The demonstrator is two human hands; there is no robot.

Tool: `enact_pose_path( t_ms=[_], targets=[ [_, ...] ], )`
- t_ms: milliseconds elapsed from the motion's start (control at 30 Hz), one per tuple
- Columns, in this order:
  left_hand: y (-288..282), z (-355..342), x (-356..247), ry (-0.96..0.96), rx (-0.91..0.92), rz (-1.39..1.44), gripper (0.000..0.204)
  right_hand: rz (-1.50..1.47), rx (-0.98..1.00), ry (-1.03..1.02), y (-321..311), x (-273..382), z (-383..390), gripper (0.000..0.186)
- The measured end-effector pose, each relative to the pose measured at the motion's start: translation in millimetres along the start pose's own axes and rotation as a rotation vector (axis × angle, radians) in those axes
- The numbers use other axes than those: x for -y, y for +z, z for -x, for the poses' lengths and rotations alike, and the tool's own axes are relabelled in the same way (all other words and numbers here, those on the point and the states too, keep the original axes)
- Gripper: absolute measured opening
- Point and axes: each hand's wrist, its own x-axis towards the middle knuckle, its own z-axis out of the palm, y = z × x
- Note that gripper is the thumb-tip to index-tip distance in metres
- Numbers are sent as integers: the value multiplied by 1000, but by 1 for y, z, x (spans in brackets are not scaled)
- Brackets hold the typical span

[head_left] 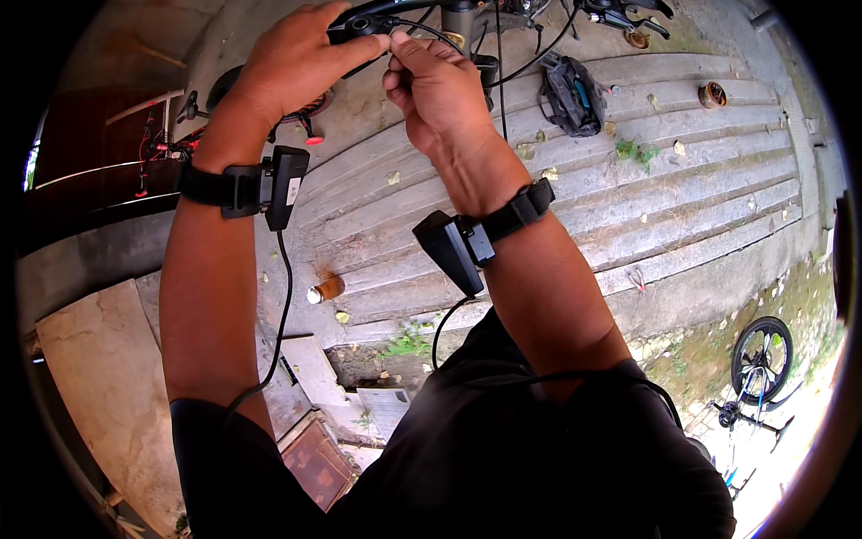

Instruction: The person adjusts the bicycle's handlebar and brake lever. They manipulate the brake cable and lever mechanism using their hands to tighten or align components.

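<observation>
At the top edge, a bicycle's black handlebar [395,7] is partly cut off by the picture's rim. My left hand [292,58] is closed round its left end, at a black control housing [361,27], thumb stretched along the underside. Just beside that thumb, my right hand [440,90] pinches with thumb and forefinger, close to where a thin black cable [431,32] leaves the housing. Whatever lies between those fingertips is too small to make out. Below the bar, the bicycle's head tube [458,22] shows. Its right brake lever [642,20] is at the upper right.
Wide concrete steps [628,198] fill the middle. On them are a dark grey bag [575,97], a rusty tin [712,95] and an amber jar [326,289]. A red bicycle [157,144] stands at left; another bicycle [759,368] is lower right.
</observation>
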Motion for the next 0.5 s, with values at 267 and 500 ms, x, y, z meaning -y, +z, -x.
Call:
enact_pose_path(
  t_ms=[267, 500],
  targets=[
    [-3, 0, -3, 27, -3, -70, 58, -31, -6, 68, -5, 4, 2, 21],
    [-1, 1, 7, 43, -72, -138, 64, -207, 11, 116, -7, 4, -6, 13]
  ],
)
